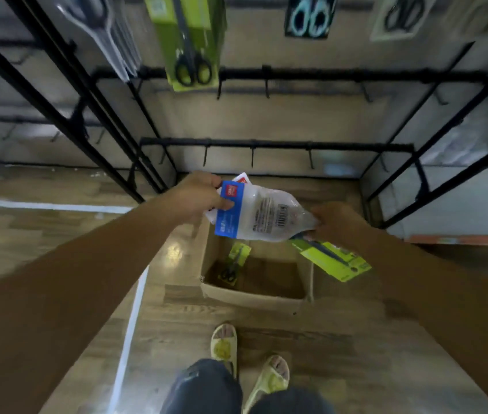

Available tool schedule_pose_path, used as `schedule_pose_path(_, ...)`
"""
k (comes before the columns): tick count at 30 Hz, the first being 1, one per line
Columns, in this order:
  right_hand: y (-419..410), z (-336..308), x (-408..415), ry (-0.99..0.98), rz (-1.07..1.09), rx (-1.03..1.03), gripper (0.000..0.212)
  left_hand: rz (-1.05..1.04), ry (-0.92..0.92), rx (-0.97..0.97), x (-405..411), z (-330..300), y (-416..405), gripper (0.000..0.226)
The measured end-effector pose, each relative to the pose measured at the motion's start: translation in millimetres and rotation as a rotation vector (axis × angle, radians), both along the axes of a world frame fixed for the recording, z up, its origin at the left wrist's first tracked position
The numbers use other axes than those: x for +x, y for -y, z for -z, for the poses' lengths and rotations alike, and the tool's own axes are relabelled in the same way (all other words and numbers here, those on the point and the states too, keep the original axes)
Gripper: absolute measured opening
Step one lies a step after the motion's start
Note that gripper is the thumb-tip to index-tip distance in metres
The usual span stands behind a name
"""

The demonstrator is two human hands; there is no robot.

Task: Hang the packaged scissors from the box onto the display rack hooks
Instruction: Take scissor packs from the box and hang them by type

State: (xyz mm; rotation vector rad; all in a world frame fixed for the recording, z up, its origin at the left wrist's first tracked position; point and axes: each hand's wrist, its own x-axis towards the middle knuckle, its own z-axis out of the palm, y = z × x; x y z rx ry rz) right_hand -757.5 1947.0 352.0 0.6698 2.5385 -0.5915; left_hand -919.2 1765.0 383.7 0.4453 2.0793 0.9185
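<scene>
A blue-and-white scissors package (262,215) hangs in the air above the cardboard box (251,297). My left hand (204,195) pinches its blue end. My right hand (337,222) grips the other end together with a green scissors package (334,258) that juts out beneath it. One more green package (234,262) lies inside the box on the floor. The black display rack (275,143) stands just beyond, its lower hooks (252,156) bare. Higher up hang a green package (190,40), a teal-handled pair (310,16) and clear-packed pairs (102,31).
Black rack frames (66,94) stand to the left and right (446,138) of the box. The wooden floor carries a white tape line (130,324). My feet in yellow slippers (225,342) stand close behind the box.
</scene>
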Motion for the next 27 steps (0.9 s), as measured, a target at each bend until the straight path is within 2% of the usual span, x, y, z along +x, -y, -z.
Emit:
schedule_pose_path(4, -2, -88, 8, -0.132, -0.012, 0.031, 0.039, -0.059, 0.003, 0.140, 7, -99, 5, 0.019)
schedule_pose_path(9, 1, -162, 14, -0.275, 0.044, 0.004, 0.010, 0.029, 0.100, 0.245, 9, -182, 10, 0.021)
schedule_pose_path(12, -1, -198, 17, -0.369, 0.041, -0.047, 0.017, 0.098, 0.015, 0.244, 13, -223, 7, 0.018)
schedule_pose_path(15, -4, -235, 20, -0.438, -0.003, 0.028, 0.022, 0.054, -0.164, 0.294, 17, -257, 2, 0.016)
schedule_pose_path(18, -14, -260, 23, -0.563, 0.009, 0.047, 0.024, -0.001, -0.124, 0.393, 15, -282, 2, 0.003)
schedule_pose_path(20, -21, -273, 24, -0.637, 0.044, 0.006, 0.015, -0.010, -0.066, 0.467, 14, -296, 5, 0.012)
schedule_pose_path(22, -26, -282, 25, -0.706, 0.111, -0.060, 0.013, -0.021, -0.065, 0.525, 14, -306, 8, 0.012)
schedule_pose_path(24, -30, -289, 28, -0.794, 0.207, -0.216, 0.019, -0.058, -0.108, 0.532, 15, -313, 11, 0.016)
schedule_pose_path(27, -31, -298, 29, -0.829, 0.257, -0.417, 0.011, -0.118, -0.216, 0.485, 16, -317, 12, 0.018)
